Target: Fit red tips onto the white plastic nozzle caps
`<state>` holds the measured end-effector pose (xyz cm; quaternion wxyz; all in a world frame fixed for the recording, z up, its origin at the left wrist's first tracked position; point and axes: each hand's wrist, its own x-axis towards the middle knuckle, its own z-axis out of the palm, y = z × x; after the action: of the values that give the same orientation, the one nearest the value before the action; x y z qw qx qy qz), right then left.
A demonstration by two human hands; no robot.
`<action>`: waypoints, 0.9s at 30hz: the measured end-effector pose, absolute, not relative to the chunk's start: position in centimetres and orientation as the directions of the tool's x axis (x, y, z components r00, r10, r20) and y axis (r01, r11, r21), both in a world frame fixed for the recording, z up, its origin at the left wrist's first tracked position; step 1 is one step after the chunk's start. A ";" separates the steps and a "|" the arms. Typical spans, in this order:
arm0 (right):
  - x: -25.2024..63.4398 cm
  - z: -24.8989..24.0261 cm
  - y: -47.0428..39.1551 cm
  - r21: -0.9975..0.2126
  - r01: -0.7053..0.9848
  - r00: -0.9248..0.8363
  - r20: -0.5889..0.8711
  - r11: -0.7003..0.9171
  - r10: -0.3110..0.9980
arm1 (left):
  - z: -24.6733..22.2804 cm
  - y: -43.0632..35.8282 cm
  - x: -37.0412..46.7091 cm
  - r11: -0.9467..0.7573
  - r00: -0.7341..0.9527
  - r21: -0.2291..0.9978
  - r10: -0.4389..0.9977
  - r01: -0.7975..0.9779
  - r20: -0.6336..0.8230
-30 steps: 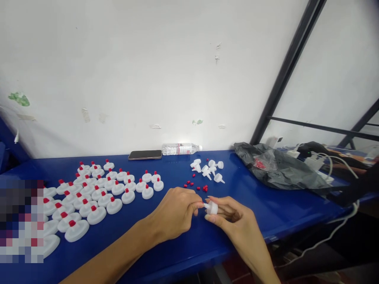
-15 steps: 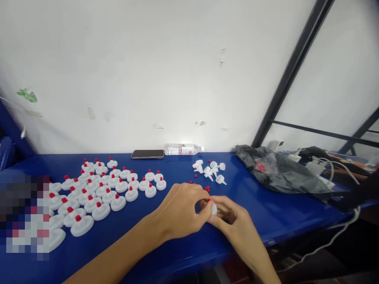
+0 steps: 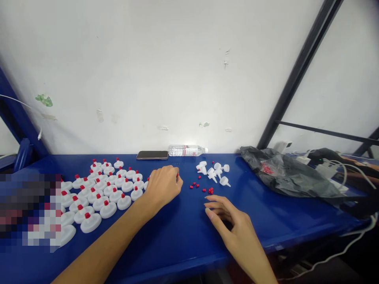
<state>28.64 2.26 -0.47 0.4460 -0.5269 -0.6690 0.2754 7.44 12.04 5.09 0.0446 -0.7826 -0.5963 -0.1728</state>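
My left hand [image 3: 165, 184] is over the blue table at the right edge of a group of white nozzle caps [image 3: 108, 210] with red tips. Its fingers are curled and turned away, hiding whatever they hold. My right hand [image 3: 229, 223] hovers near the table's front with fingers apart and nothing between them. Just beyond its fingertips lie several small red tip caps [image 3: 204, 190]. Farther back is a loose pile of white nozzle caps [image 3: 217, 170] without red tips, some lying on their sides.
A phone [image 3: 152, 155] and a clear plastic bottle [image 3: 187, 150] lie along the wall. On the right, a dark plastic bag [image 3: 287, 177] carries a small clear bag of red pieces [image 3: 267, 168]. Beyond it are white cables and a black metal post [image 3: 296, 79]. Pixelation covers the left corner.
My hands have parted from the red-tipped white nozzle cap they held together. My left hand has moved left and back towards the group; my right has opened. The view has shifted slightly.
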 end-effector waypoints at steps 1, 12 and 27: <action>28.6 -0.4 2.2 -0.836 0.463 -0.047 0.309 0.295 0.950 | 5.1 12.2 7.3 -0.265 0.213 0.132 0.926 0.955 0.311; 28.6 -0.1 2.0 -0.807 0.494 -0.061 0.339 0.323 0.939 | 5.3 12.3 6.7 -0.188 0.161 0.081 0.951 0.979 0.263; 33.3 1.7 4.5 -0.626 0.726 0.049 0.461 0.286 0.886 | 2.9 10.9 9.5 -0.605 0.512 0.246 0.784 0.757 0.352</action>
<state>33.29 4.50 1.71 0.4200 -0.5901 -0.6829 0.0953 9.48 10.86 2.92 -0.0304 -0.8689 -0.4433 -0.2183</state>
